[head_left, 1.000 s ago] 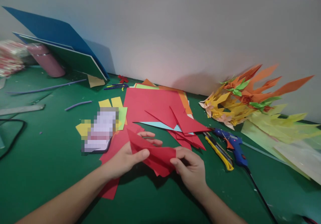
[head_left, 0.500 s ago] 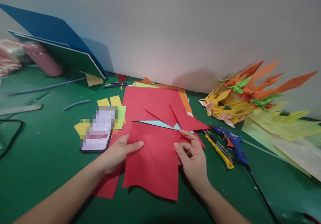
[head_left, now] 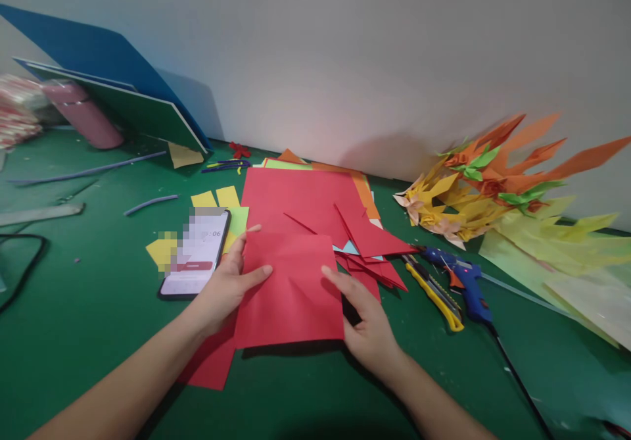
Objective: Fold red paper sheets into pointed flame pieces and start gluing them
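Squarely between the two hands sits a square red sheet (head_left: 290, 308), held above the green desk (head_left: 98, 308), its shadow showing under the near edge. The left hand (head_left: 221, 298) grasps it by the left edge, thumb flat on the face, one fingertip showing past the upper left corner. The right hand (head_left: 374, 341) grasps the opposite edge, one digit lying on the face and the rest at or behind the border.

Most of the fingers are hidden behind the paper, so how they press from below cannot be told. The sheet also covers part of the red paper strip (head_left: 211, 367) and the near side of the large red sheet (head_left: 300, 193). Folded red pieces (head_left: 369, 236) overlap too closely to count. The phone (head_left: 197, 262) has its screen partly pixelated. A striped bundle (head_left: 20, 111) is blurred and cut off at the left; the glue gun's (head_left: 470, 285) cord leaves the bottom edge, and a dark object (head_left: 616, 427) in the lower right corner is unidentifiable.
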Available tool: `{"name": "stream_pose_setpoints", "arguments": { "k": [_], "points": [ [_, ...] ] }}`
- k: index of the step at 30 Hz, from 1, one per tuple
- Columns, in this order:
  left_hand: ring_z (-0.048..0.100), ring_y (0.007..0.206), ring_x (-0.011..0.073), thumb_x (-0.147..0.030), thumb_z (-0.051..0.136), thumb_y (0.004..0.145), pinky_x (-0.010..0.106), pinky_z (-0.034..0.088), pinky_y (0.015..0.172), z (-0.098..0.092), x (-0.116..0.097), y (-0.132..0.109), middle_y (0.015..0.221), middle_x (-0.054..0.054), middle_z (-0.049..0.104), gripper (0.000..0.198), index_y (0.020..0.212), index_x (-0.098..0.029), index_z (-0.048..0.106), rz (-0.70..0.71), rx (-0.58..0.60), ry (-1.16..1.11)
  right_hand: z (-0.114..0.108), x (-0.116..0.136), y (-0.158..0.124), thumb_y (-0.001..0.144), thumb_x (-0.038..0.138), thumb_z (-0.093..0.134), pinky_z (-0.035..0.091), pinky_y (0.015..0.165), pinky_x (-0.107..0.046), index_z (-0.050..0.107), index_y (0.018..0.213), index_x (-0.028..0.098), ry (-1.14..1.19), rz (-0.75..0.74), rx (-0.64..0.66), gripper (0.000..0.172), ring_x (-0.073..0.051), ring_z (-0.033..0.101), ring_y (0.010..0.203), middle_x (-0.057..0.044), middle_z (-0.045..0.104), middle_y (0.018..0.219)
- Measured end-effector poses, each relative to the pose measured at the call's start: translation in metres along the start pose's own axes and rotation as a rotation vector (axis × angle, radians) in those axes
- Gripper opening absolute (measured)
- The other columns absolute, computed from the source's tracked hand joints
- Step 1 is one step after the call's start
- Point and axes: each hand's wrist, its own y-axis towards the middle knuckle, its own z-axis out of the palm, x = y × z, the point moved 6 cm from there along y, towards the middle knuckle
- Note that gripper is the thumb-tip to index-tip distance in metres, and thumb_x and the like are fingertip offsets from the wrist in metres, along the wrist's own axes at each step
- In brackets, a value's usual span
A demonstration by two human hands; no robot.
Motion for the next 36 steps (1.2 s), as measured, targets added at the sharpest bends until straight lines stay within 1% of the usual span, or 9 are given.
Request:
{"name": "stream_pose_setpoints", "arguments": {
  "k": [5, 9, 13, 17, 22, 25, 28, 32, 36],
  "points": [
    [0.042, 0.132, 0.0347, -0.026, 0.072, 0.075, 0.047, 0.048, 0.098, 0.002, 0.005, -0.004, 0.156, 0.003, 0.025, 0.087, 0.144, -0.047, 0.023, 0.018, -0.002, 0.123, 0.01, 0.01, 0.001, 0.086, 0.027, 0.065, 0.054, 0.089, -0.033, 0.056, 0.131, 0.036, 0.119, -0.082, 0.186, 0.046, -0.02, 0.066, 0.106, -0.004, 0.068, 0.121],
    [0.024, 0.141, 0.0338, -0.025, 0.069, 0.077, 0.046, 0.039, 0.106, 0.002, 0.001, -0.005, 0.159, 0.0, 0.013, 0.083, 0.145, -0.044, 0.025, 0.112, 0.005, 0.224, 0.01, 0.013, 0.002, 0.088, 0.033, 0.065, 0.055, 0.086, -0.029, 0.068, 0.116, 0.033, 0.241, -0.094, 0.193, 0.028, -0.018, 0.068, 0.1, -0.004, 0.072, 0.111],
    [0.04, 0.132, 0.0311, -0.029, 0.066, 0.08, 0.042, 0.047, 0.097, 0.005, 0.0, -0.004, 0.153, -0.001, 0.032, 0.06, 0.135, -0.039, 0.044, 0.092, 0.111, 0.261, 0.005, 0.01, 0.005, 0.086, 0.039, 0.065, 0.056, 0.077, -0.027, 0.074, 0.103, 0.031, 0.247, -0.076, 0.113, 0.02, -0.018, 0.071, 0.087, -0.005, 0.076, 0.095],
    [0.051, 0.123, 0.0294, -0.035, 0.068, 0.08, 0.041, 0.045, 0.099, 0.008, 0.003, -0.003, 0.134, 0.003, 0.057, 0.029, 0.108, -0.029, 0.068, 0.098, 0.194, 0.341, -0.002, 0.007, 0.008, 0.086, 0.04, 0.065, 0.056, 0.066, -0.026, 0.077, 0.09, 0.03, 0.19, -0.021, 0.051, 0.016, -0.016, 0.071, 0.069, -0.002, 0.076, 0.074],
    [0.061, 0.109, 0.0286, -0.035, 0.076, 0.072, 0.041, 0.048, 0.094, 0.006, 0.006, -0.001, 0.112, 0.007, 0.071, 0.03, 0.099, -0.025, 0.074, 0.054, 0.152, 0.317, -0.008, 0.005, 0.011, 0.083, 0.042, 0.068, 0.058, 0.064, -0.028, 0.078, 0.084, 0.028, 0.18, 0.054, 0.031, 0.017, -0.019, 0.071, 0.069, -0.003, 0.076, 0.073],
    [0.066, 0.098, 0.0284, -0.035, 0.076, 0.071, 0.042, 0.051, 0.088, 0.005, 0.007, 0.0, 0.102, 0.008, 0.074, 0.024, 0.092, -0.023, 0.076, -0.003, 0.129, 0.354, -0.004, 0.008, 0.01, 0.084, 0.042, 0.067, 0.059, 0.073, -0.031, 0.073, 0.107, 0.029, 0.196, 0.013, 0.1, 0.027, -0.022, 0.073, 0.083, -0.006, 0.076, 0.095],
    [0.066, 0.098, 0.0295, -0.035, 0.075, 0.072, 0.044, 0.05, 0.089, 0.002, 0.002, 0.0, 0.106, 0.008, 0.073, 0.027, 0.096, -0.023, 0.076, 0.014, 0.082, 0.4, 0.001, 0.007, 0.008, 0.086, 0.039, 0.066, 0.058, 0.08, -0.031, 0.065, 0.121, 0.032, 0.217, -0.014, 0.152, 0.036, -0.021, 0.072, 0.092, -0.005, 0.073, 0.109],
    [0.06, 0.111, 0.0328, -0.031, 0.078, 0.068, 0.047, 0.045, 0.098, 0.001, -0.006, -0.001, 0.113, 0.007, 0.07, 0.033, 0.1, -0.025, 0.074, 0.118, 0.057, 0.535, 0.0, 0.002, 0.008, 0.087, 0.04, 0.063, 0.059, 0.075, -0.03, 0.072, 0.108, 0.032, 0.203, -0.009, 0.126, 0.024, -0.02, 0.073, 0.086, -0.004, 0.076, 0.099],
    [0.06, 0.112, 0.0317, -0.028, 0.077, 0.068, 0.044, 0.048, 0.095, 0.007, -0.004, -0.003, 0.116, 0.004, 0.07, 0.036, 0.104, -0.028, 0.073, 0.124, 0.166, 0.565, -0.005, -0.004, 0.009, 0.086, 0.044, 0.064, 0.06, 0.071, -0.032, 0.077, 0.094, 0.029, 0.205, 0.051, 0.104, 0.022, -0.022, 0.073, 0.077, -0.006, 0.077, 0.086]
  ]
}}
